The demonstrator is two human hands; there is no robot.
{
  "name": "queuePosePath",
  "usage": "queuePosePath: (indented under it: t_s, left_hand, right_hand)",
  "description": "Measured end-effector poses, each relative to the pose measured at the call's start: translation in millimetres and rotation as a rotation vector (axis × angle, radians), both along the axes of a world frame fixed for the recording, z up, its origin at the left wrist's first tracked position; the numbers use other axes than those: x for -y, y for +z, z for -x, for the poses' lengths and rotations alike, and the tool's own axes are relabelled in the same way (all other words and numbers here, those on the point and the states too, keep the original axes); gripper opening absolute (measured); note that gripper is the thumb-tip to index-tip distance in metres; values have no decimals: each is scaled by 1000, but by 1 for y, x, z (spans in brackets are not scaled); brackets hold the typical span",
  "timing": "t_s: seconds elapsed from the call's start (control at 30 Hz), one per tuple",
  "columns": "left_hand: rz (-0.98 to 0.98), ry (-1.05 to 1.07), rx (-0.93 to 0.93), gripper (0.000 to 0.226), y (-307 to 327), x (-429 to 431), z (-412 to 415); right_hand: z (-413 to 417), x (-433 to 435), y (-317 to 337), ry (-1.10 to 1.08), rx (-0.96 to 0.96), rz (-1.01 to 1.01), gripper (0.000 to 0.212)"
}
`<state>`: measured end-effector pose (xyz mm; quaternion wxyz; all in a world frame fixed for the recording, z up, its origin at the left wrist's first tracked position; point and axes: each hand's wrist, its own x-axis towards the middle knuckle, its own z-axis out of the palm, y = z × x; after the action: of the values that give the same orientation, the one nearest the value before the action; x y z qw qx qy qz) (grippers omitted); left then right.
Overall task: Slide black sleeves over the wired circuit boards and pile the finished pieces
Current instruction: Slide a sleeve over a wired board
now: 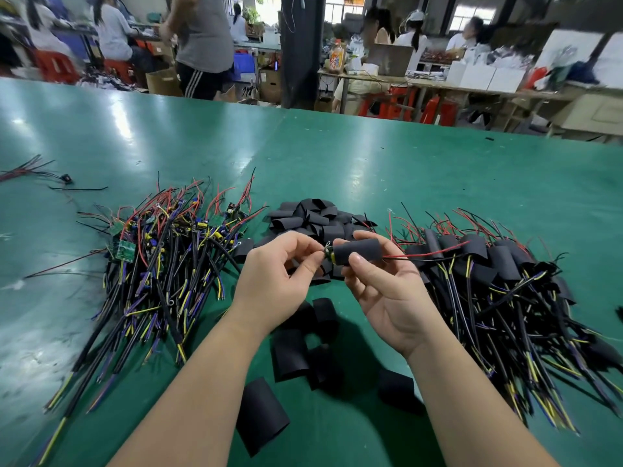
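- The right hand (pixel 387 291) pinches a black sleeve (pixel 359 251) between thumb and fingers. The left hand (pixel 279 281) pinches the circuit board (pixel 328 255) poking from its left mouth — both above the green table (pixel 337 156).
- Bare wired boards (pixel 175 237) are heaped left, empty sleeves (pixel 313 217) behind, finished pieces (pixel 499 264) right.
- The sleeve is matte, with red and black leads (pixel 421 256) trailing out.
- Workers (pixel 114 32) sit at benches beyond.

A: What is being held?
B: The right hand (pixel 381 288) grips a black sleeve (pixel 359 252); the left hand (pixel 283 278) pinches the circuit board (pixel 328 256) poking from its left end.
A: And the piles?
B: Left, bare boards (pixel 168 244); right, sleeved pieces (pixel 499 274)
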<state>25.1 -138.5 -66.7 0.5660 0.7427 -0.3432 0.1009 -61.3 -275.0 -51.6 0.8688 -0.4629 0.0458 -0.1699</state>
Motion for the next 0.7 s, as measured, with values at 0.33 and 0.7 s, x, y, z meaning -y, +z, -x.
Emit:
queuePosePath:
  t_s: [0.33,0.7]
  left_hand:
    - [48,14,46,11,2,2,4]
    - [-26,28,221,12,1,2,8]
  right_hand:
    - [-1,2,6,-172,-160,36,32]
    - [0,-1,0,-248,-211,233,25]
